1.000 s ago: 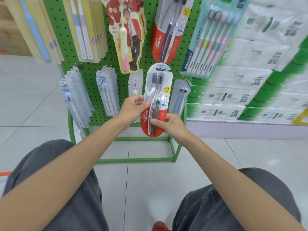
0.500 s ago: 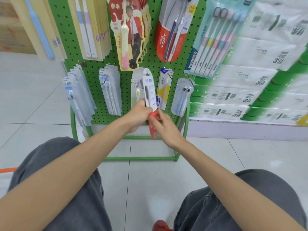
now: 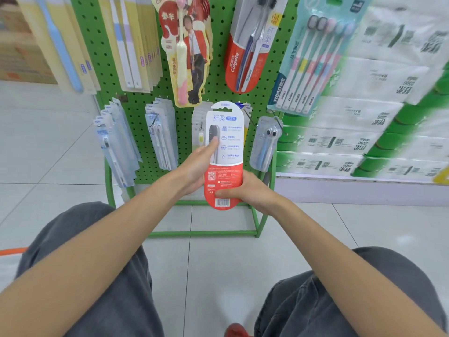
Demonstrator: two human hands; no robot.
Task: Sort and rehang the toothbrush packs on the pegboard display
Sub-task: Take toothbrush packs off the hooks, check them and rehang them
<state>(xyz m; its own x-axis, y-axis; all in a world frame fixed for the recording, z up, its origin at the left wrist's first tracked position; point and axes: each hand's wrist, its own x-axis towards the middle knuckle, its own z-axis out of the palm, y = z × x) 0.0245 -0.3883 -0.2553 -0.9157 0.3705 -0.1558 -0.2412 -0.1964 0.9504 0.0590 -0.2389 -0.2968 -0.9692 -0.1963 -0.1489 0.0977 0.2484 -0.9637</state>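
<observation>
Pegboard (image 3: 138,110) in green across the upper middle of the frame, toothbrush pack (image 3: 224,152) upright at centre, printed back facing the camera, left hand (image 3: 196,169) gripping its left edge, thumb on top, right hand (image 3: 252,190) clasping its red bottom end.

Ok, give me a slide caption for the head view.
Left hand and right hand hold a toothbrush pack, back side toward the camera, before a green pegboard.
</observation>
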